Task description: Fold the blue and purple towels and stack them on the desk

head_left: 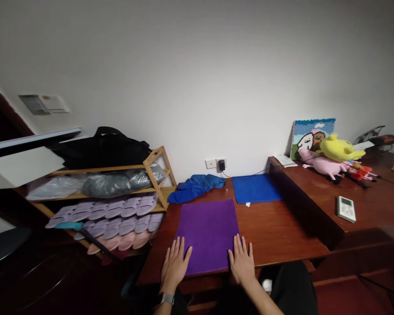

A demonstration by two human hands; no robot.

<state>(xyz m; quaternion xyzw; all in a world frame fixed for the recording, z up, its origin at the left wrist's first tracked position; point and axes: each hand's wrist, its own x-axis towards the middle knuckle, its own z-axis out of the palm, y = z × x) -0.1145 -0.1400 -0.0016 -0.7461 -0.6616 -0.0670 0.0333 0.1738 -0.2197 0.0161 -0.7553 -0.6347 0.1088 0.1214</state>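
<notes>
A purple cloth (207,234) lies flat on the low wooden table (275,236) in front of me. My left hand (174,264) rests flat on its near left corner with fingers stretched out. My right hand (242,260) lies flat on its near right corner, fingers also spread. Neither hand holds anything. Behind the purple cloth, a blue cloth (255,188) lies flat and a crumpled blue cloth (197,186) sits to its left.
A wooden rack (157,175) at left carries several slippers (118,216) and a black bag (105,146). The higher desk (374,201) at right bears plush toys (334,159), a white remote (346,208) and a picture. A charger (221,165) is plugged into the wall.
</notes>
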